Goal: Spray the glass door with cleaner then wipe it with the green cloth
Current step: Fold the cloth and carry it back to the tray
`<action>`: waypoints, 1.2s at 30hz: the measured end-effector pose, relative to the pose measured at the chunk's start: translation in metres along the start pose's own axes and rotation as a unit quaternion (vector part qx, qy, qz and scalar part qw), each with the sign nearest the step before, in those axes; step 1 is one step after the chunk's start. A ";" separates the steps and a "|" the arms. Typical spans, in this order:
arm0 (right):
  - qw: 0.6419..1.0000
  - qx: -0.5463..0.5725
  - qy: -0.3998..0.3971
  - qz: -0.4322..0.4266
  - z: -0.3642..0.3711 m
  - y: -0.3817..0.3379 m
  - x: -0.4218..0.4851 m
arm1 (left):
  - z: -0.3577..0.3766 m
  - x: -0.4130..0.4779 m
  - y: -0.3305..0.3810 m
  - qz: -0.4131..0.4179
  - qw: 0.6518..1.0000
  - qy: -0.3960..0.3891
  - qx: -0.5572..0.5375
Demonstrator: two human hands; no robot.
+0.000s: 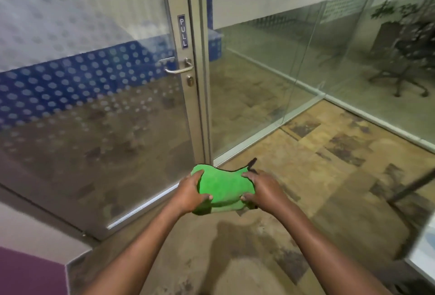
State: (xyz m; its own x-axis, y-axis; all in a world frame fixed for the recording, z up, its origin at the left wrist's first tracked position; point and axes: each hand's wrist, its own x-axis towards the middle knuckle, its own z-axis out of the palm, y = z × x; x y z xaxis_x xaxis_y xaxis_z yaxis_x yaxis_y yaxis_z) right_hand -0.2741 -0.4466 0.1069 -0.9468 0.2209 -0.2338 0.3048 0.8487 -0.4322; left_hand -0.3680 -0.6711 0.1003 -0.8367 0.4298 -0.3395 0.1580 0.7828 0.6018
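Fingers (197,175) of the left hand (190,192) curl over the cloth's left edge with the thumb pressed on its near side, and the right hand (261,190) mirrors that grip on the right edge, so both hands are closed on the green cloth (223,187) and hold it between them in the air, low in front of the body, above the floor (317,153) and near the bottom right corner of the door (106,118).

No spray bottle shows in this view, and whether the glass is already wet cannot be told from here; the step in hand looks like readying the cloth for wiping.

To do it well, start with the door: it is tall, its long axis upright, its face turned toward the person and angled off to the left, with a dotted film across its upper part and the handle (179,67) at its right edge under a PULL label (183,31). Wiping should probably run top to bottom in overlapping passes so streaks are carried down to the bottom edge, working round the handle.

Next, the cloth: it seems folded at the near side into a thick pad, its longer axis lying left to right between the hands, its broad face turned up. A flat, folded pad passed to one hand would give even pressure; a dark tag or corner (251,163) sticks up at its far right and is best kept off the glass.
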 end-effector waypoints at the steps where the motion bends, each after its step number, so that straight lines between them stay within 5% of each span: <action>1: 0.999 -0.022 0.026 0.003 -0.007 0.016 -0.007 | 0.008 0.000 0.016 0.010 1.000 -0.001 0.025; 4: 0.996 -0.025 0.083 0.015 -0.027 0.068 -0.032 | 0.040 -0.001 0.062 0.043 0.997 0.011 0.065; 10: 0.983 0.148 0.102 0.022 -0.078 0.177 -0.083 | 0.122 0.004 0.148 0.085 0.992 0.042 0.078; 16: 0.972 0.187 0.140 0.025 -0.129 0.251 -0.126 | 0.195 -0.003 0.235 0.132 0.980 -0.037 0.141; 24: 0.972 0.142 0.185 -0.022 -0.194 0.307 -0.173 | 0.263 -0.006 0.354 0.285 0.941 -0.173 -0.050; 29: 0.950 0.151 0.269 0.039 -0.229 0.345 -0.193 | 0.290 0.007 0.415 0.309 0.930 -0.159 -0.120; 33: 0.895 0.186 0.393 0.101 -0.246 0.373 -0.196 | 0.305 0.021 0.454 0.307 0.932 -0.115 -0.154; 36: 0.867 0.243 0.404 0.165 -0.247 0.386 -0.188 | 0.312 0.033 0.483 0.292 0.934 -0.094 -0.181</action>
State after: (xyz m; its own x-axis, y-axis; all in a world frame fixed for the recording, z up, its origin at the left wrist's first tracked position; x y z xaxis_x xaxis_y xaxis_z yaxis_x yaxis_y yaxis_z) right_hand -0.0042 -0.0421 0.1993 -0.5040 0.8432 0.1871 0.3941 0.4172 -0.8189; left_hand -0.1564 -0.1388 0.1542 -0.5504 0.8346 0.0233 0.3435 0.2010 0.9174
